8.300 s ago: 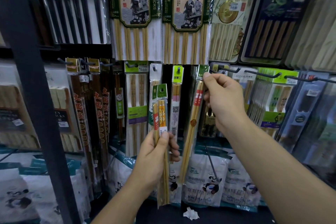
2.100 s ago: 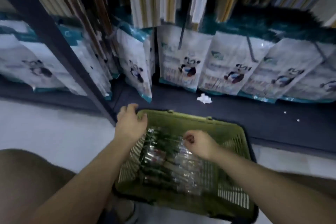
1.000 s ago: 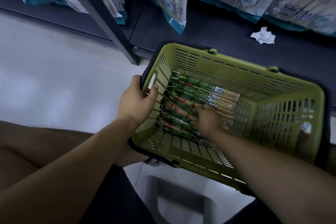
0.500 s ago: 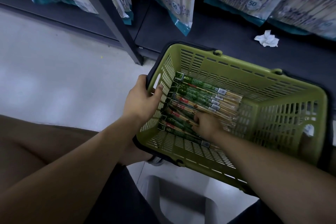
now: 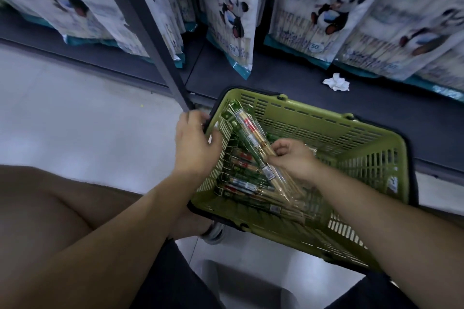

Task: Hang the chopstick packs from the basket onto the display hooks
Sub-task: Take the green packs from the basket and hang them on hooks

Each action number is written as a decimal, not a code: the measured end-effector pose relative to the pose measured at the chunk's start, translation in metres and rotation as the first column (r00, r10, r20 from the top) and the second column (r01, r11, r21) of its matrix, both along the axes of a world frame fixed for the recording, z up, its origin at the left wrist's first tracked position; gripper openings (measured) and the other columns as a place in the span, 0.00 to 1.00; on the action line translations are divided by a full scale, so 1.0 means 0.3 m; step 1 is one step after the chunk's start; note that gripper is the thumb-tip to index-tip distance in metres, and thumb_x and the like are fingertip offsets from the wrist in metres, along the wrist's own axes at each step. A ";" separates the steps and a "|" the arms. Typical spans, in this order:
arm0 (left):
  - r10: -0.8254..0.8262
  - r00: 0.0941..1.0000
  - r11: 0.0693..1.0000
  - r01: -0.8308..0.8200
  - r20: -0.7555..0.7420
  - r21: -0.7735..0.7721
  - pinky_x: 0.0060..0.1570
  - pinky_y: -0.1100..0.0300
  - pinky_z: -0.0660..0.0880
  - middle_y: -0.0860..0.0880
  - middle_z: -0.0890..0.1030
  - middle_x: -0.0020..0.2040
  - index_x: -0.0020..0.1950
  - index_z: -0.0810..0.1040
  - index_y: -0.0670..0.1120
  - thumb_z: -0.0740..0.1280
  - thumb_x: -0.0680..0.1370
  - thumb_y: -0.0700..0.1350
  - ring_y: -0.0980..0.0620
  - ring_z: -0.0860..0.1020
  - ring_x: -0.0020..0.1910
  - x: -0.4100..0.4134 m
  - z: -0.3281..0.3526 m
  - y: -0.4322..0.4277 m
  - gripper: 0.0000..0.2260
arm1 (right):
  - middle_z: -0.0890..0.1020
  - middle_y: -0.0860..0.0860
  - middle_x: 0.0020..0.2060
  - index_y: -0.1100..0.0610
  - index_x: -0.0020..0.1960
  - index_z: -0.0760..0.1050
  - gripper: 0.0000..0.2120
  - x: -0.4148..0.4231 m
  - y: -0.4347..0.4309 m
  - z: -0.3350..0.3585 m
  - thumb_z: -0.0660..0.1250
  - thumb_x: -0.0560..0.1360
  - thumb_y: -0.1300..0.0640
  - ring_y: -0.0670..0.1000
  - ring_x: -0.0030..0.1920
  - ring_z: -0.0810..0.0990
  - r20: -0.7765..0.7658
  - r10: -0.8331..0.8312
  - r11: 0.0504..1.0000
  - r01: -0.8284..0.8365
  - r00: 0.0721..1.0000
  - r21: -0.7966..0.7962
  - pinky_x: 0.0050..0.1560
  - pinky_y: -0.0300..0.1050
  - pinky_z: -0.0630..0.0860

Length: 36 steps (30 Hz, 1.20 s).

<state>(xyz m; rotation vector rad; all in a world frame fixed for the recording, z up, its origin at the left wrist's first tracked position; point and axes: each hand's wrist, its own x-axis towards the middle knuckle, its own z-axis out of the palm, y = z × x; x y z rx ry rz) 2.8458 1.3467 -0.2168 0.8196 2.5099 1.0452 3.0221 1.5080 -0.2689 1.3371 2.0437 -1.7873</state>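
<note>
A green slatted basket [image 5: 313, 120] is seen on the pale floor [image 5: 75, 113], its far side set against the dark base shelf [image 5: 391, 118] of a display rack. The basket's left rim is gripped by the left hand [image 5: 193, 143]: the thumb is laid over the inside of the wall and the fingers are curled over the outer edge.

Inside the basket, a small bunch of chopstick packs [image 5: 251, 133] is held by the right hand [image 5: 291, 158]. The fingers are curled round the near part of the bunch and clamped on it, with the thumb pressed on top. The bunch is tilted, with its green header ends pointed toward the far left corner and raised just above the rim. How many packs are in the bunch cannot be told.

The remaining packs [image 5: 241, 184] are stacked flat on the basket floor, on its left side, below the held bunch, with their header ends laid against the left wall.

On the base shelf, white bags printed with pandas [image 5: 324, 12] are stood in a row, and a crumpled scrap of white paper [image 5: 336, 81] is left just in front of them, beyond the basket's far rim. A dark upright post [image 5: 140, 25] is seen slanting down to the floor just beyond the left hand. A bare knee [image 5: 50, 208] is seen at the near left.
</note>
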 end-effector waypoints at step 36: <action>0.003 0.695 0.984 -0.128 0.719 0.120 0.32 0.56 0.78 0.43 0.79 0.39 0.61 0.72 0.42 0.61 0.86 0.48 0.48 0.77 0.32 -0.025 0.048 0.046 0.09 | 0.83 0.53 0.55 0.53 0.60 0.81 0.12 0.153 -0.193 -0.336 0.73 0.77 0.52 0.54 0.53 0.81 0.457 0.555 0.791 -0.611 0.695 -0.030 0.52 0.45 0.76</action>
